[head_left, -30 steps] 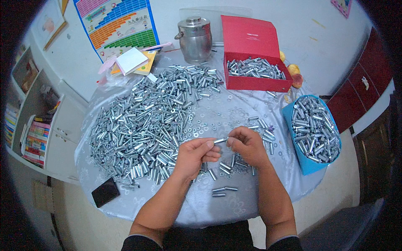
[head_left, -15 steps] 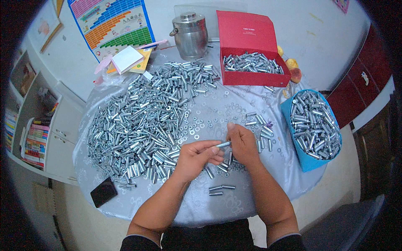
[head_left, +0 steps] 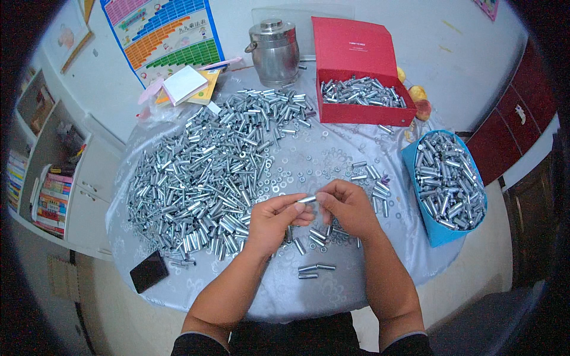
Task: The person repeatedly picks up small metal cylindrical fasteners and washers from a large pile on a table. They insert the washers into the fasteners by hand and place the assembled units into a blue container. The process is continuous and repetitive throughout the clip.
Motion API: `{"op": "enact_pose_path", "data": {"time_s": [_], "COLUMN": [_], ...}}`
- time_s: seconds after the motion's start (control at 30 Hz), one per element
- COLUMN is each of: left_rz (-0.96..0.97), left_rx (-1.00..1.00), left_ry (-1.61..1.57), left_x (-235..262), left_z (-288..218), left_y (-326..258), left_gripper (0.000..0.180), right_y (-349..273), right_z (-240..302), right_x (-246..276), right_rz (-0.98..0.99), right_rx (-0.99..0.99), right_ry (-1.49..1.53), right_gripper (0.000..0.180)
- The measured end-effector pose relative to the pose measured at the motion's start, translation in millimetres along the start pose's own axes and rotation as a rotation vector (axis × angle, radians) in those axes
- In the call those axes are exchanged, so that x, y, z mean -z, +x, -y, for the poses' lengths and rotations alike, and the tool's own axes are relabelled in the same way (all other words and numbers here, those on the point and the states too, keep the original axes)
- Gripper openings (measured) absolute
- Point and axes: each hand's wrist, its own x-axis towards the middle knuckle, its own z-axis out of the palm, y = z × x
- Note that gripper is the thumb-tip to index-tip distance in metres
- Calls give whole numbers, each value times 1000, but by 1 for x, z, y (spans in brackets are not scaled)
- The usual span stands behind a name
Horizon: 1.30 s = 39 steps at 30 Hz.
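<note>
Above a cloth-covered tabletop (head_left: 279,296), the right hand (head_left: 351,209) curls toward the left hand (head_left: 273,223), which pinches a slim metal tube (head_left: 307,199) between them. The tube's long axis runs crosswise, its right end at the right hand; whether that hand grips it is unclear.

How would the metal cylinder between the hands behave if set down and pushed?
The metal cylinder would probably roll, given its rounded sides. Its shiny, smooth-looking surface may feel slippery, and its metallic look suggests stiffness.
</note>
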Motion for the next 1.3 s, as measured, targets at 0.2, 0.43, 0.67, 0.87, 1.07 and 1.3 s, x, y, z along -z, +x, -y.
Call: {"op": "enact_pose_path", "data": {"time_s": [0.2, 0.43, 0.67, 0.87, 1.07, 1.3], "left_rz": [-14, -36, -38, -38, -47, -36], "left_rx": [-5, 12, -1, 7, 2, -17], "left_ry": [-28, -63, -70, -51, -49, -57], "left_x": [0, 1, 2, 1, 0, 1], "left_z": [3, 2, 5, 3, 1, 4], "left_y": [1, 1, 1, 2, 1, 1], "left_gripper": [26, 26, 26, 26, 26, 25], "right_y": [0, 2, -2, 1, 4, 0], "right_z": [-2, -5, 4, -7, -9, -1], "right_x": [2, 7, 3, 3, -2, 0], "right_rz": [-108, -79, -69, -86, -79, -19], "right_rx": [-47, -58, -66, 108, 116, 95], "right_ry": [60, -99, -151, -118, 39, 85], "right_gripper": [20, 18, 24, 26, 20, 13]}}
